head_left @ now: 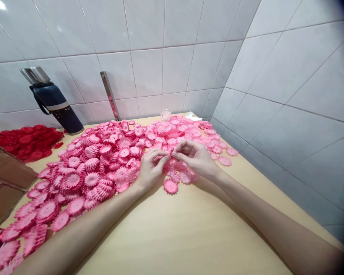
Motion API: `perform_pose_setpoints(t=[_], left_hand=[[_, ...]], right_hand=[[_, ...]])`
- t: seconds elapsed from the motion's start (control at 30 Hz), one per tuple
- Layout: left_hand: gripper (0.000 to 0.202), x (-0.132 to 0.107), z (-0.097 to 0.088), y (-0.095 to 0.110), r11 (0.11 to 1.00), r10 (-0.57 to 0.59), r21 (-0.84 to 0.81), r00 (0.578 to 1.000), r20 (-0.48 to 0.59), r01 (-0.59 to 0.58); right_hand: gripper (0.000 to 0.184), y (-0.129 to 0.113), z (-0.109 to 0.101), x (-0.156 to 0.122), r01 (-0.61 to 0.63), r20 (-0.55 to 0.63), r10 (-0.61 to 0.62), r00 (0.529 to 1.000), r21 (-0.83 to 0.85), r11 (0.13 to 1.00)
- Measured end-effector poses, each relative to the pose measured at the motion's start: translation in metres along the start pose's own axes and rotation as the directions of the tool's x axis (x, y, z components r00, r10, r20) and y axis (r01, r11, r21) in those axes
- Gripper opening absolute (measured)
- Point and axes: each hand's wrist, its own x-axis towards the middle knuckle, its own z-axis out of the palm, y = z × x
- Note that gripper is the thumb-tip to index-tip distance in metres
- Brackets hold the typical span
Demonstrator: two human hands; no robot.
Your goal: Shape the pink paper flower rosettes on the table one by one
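Observation:
A wide heap of pink scalloped flower discs [91, 179] covers the left and back of the table. My left hand [151, 168] is at the heap's right part, thumb and forefinger pinched together. My right hand [196, 156] meets it fingertip to fingertip, also in a pinch. Whatever lies between the fingertips is too small to make out. Just below the hands, a single pink disc [171, 186] lies flat on the table. Paler pink discs [186, 131] spread behind my right hand.
A dark blue flask [57, 105] leans by the tiled wall, near a metal strip [110, 95]. Red discs [24, 141] pile at the left, beside a cardboard box [7, 179]. A small clear cup [165, 114] and white paper [193, 117] are at the back. A tiled wall [289, 103] borders the right.

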Motion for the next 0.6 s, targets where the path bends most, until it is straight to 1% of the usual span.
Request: perform_pose_setpoints(t=[0.2,0.3,0.37,0.47,0.53,0.6], left_hand=[[0.014,0.000,-0.001,0.003,1.000,-0.018,0.015,1.000,0.009,0.018],[0.015,-0.001,-0.002,0.005,0.999,-0.047,0.023,0.999,-0.020,0.048],[0.016,-0.001,-0.002,0.005,0.998,-0.049,0.041,0.998,-0.041,0.051],[0.014,-0.002,-0.002,0.004,0.997,-0.046,0.060,0.996,-0.082,0.051],[0.016,-0.001,-0.002,0.001,0.996,-0.072,0.047,0.988,-0.136,0.079],[0.013,-0.001,-0.002,-0.002,0.993,-0.118,0.000,0.979,-0.169,0.119]], right_hand=[[0.011,0.002,-0.003,0.002,0.056,-0.042,-0.058,0.997,-0.064,0.996],[0.012,0.005,-0.005,0.005,0.091,-0.132,-0.098,0.986,-0.064,0.994],[0.015,0.008,-0.007,0.006,0.114,-0.230,-0.125,0.965,-0.059,0.992],[0.018,0.013,-0.012,0.009,0.138,-0.352,-0.163,0.922,-0.095,0.986],[0.020,0.015,-0.017,0.011,0.148,-0.438,-0.183,0.880,-0.113,0.983],[0.020,0.016,-0.023,0.014,0.140,-0.521,-0.168,0.837,-0.093,0.986]])
